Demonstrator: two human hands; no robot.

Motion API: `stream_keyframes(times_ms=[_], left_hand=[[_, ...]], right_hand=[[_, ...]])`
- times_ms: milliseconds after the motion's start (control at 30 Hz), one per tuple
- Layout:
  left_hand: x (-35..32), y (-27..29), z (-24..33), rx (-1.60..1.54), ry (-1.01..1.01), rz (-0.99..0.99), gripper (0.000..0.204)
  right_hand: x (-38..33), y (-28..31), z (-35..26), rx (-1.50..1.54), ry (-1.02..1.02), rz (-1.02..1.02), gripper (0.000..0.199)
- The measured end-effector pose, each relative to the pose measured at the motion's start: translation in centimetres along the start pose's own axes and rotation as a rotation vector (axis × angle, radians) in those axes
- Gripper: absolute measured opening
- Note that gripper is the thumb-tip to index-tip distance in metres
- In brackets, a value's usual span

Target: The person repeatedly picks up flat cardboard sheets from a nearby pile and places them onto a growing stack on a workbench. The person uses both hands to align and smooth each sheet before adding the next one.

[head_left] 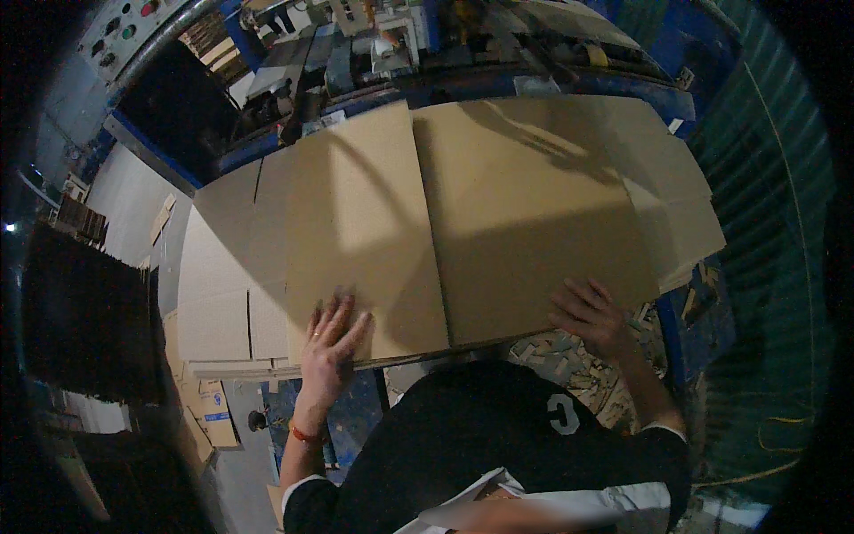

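Observation:
A stack of flat brown cardboard box blanks (pixel 534 222) lies before me, with slotted flaps showing at its left and right ends. The top blank has a raised left panel (pixel 369 258), whose edge overlaps the larger panel beside it. My left hand (pixel 331 343) rests near the front edge of that left panel, fingers spread. Farther right, my right hand (pixel 592 319) lies on the front edge of the larger panel, its fingers also stretched out over the cardboard. Neither hand is wrapped around anything.
Behind the stack stands a blue machine (pixel 329 102) with rollers and metal parts. A control panel (pixel 124 36) with buttons is at the far left. Cardboard scraps (pixel 569 365) litter the floor below the stack. Green corrugated sheeting (pixel 765 267) rises on the right.

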State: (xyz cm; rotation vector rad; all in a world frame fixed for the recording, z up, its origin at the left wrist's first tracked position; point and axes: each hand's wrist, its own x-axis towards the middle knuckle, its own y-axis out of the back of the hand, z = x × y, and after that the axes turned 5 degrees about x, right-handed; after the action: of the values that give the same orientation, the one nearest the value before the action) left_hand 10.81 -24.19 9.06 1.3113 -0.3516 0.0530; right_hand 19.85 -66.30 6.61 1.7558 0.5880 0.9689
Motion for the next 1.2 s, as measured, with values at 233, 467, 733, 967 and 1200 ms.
stream_keyframes(times_ms=[233,467,733,967,1200], left_hand=[[1.8,0.0,-0.9,0.103,-0.111,-0.043,0.051],[5.9,0.4,-2.9,0.032,-0.051,-0.022,0.06],[6.2,0.7,-3.5,-0.164,-0.008,-0.058,0.049],[13.7,-2.1,-13.8,-0.115,0.73,0.319,0.046],[19.6,-6.7,-21.7,0.121,0.725,-0.099,0.049]], right_hand=[[1.6,0.5,2.1,-0.069,0.006,-0.046,0.037],[6.4,1.6,6.8,-0.065,-0.094,-0.054,0.044],[22.4,-2.0,4.9,1.001,-0.824,-0.101,0.046],[32.0,-10.9,2.5,1.194,-0.609,0.147,0.051],[31.2,-11.5,2.4,0.939,-0.404,0.261,0.046]])
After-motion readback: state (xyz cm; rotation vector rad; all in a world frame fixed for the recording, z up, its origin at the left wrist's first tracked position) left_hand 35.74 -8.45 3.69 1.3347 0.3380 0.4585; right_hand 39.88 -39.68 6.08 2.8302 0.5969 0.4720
